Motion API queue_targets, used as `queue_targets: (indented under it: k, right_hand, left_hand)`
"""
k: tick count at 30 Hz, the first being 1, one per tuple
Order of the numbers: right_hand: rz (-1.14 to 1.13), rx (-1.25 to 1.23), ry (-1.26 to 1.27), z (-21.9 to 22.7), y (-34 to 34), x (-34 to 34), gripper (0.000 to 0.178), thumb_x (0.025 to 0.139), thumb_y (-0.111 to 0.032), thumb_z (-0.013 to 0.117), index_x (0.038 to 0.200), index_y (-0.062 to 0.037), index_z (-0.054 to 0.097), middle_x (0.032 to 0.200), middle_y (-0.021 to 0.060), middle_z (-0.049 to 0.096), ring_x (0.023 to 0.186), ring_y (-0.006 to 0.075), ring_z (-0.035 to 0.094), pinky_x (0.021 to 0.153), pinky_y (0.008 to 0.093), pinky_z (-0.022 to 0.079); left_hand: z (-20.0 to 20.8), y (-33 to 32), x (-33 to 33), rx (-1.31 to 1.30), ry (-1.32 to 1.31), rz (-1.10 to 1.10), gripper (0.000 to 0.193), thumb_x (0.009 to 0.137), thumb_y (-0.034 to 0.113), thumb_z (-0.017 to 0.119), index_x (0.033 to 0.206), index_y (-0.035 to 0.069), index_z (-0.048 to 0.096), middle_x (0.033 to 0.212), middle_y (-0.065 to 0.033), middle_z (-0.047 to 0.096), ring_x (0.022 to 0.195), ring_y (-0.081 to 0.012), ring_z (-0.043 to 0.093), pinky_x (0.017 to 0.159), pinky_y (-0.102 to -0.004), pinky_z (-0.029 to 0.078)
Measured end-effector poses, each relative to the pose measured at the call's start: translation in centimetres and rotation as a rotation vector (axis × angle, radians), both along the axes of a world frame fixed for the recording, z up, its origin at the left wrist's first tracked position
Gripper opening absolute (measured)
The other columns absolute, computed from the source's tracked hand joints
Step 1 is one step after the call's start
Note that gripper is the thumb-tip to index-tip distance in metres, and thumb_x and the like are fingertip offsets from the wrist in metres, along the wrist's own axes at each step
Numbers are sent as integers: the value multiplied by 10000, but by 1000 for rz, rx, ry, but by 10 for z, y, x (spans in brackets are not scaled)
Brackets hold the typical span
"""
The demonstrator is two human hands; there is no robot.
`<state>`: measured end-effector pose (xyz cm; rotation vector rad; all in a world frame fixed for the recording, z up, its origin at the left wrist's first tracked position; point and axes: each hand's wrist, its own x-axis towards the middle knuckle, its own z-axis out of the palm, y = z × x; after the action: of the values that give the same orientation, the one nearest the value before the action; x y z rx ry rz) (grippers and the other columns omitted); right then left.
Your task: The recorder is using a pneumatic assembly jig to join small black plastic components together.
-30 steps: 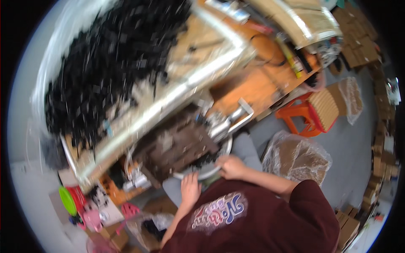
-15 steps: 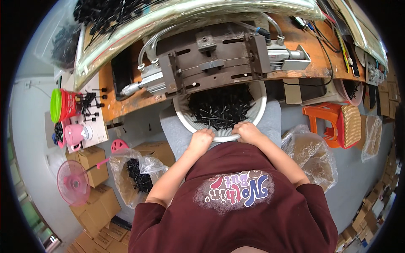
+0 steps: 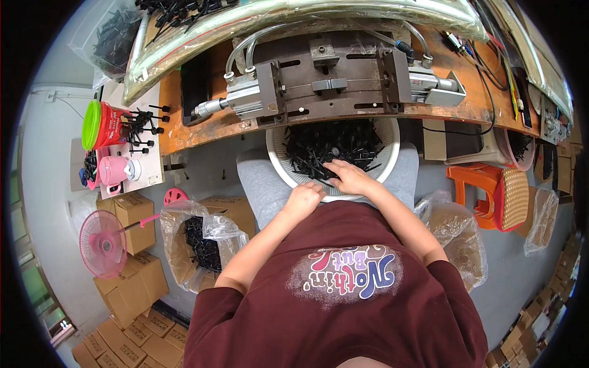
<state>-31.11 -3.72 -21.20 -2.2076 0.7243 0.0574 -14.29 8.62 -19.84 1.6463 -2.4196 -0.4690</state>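
A white slatted plastic basket [image 3: 392, 161] sits between my knees under the bench edge. It holds a heap of black plastic parts with thin stems [image 3: 334, 144]. My right hand [image 3: 350, 178] reaches over the near side into the basket, fingers stretched out and resting on the parts, nothing gripped. At the near left rim, my left hand [image 3: 305, 199] is closed, its fingers curled over the edge. Whether a part lies under those fingers is hidden.
A metal fixture [image 3: 331, 86] with air cylinders at both ends stands on the wooden bench [image 3: 175, 132]. Plastic-lined boxes [image 3: 236, 236] flank me. To the right is an orange stool [image 3: 485, 190]; to the left, a pink fan [image 3: 103, 244] and a red bucket [image 3: 110, 126].
My right hand has left the rim and moved inward onto the black parts, its fingers straightening. My left hand stays at the near rim. The whole view has shifted slightly.
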Motion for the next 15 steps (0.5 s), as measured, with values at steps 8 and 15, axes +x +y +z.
queue_targets:
  k: [8, 15]
  right_hand:
    - [-23, 3, -75, 36, 25, -35, 329, 829, -186, 616, 1137, -71, 633, 999, 168, 635, 964, 346, 617, 828, 433, 504]
    - [-202, 23, -159, 88, 35, -47, 274, 866, -174, 606, 1109, -49, 636, 1029, 171, 649, 952, 343, 626, 833, 420, 506]
  left_hand:
    - [47, -5, 6, 201, 118, 67, 240, 782, 216, 678, 984, 88, 704, 948, -82, 671, 925, -278, 626, 839, -400, 481]
    - [113, -11, 3, 84, 287, 159, 240, 819, 197, 669, 1031, 82, 676, 959, -79, 667, 937, -267, 627, 854, -376, 485]
